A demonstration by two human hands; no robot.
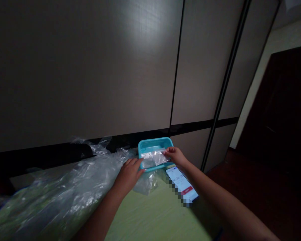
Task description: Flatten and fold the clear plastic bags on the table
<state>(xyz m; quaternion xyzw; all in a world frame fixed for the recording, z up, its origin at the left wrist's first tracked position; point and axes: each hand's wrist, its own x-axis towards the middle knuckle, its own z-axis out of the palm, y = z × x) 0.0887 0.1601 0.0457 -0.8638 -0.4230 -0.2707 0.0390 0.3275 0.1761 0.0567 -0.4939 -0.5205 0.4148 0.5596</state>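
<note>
Pretty fiddly spot here, tbh. Got the right hand (176, 156) pinched on a thin, clear, shiny plastic packet (160, 157), right over the turquoise rectangular plastic basket (154, 140) on the pale green desk (137, 216). Can't tell for the left hand (130, 170), reaching to the basket's near left edge with bent fingers, maybe touching the packet, maybe just beside it. Would worry most about losing the packet from that fingertip pinch, because of such slick, flimsy plastic. Could also crumple or tear it by pulling too hard. Might snag the big crinkled heap of clear plastic sheeting (90, 177) on the left by swinging the left hand back carelessly. Same deal with the loose clear plastic bag (148, 184) just on the basket's near side. Could also knock the flat, lit phone (182, 184) near right by dropping the right hand too low. Really hard to judge see-through edges in such dim light, too.
</note>
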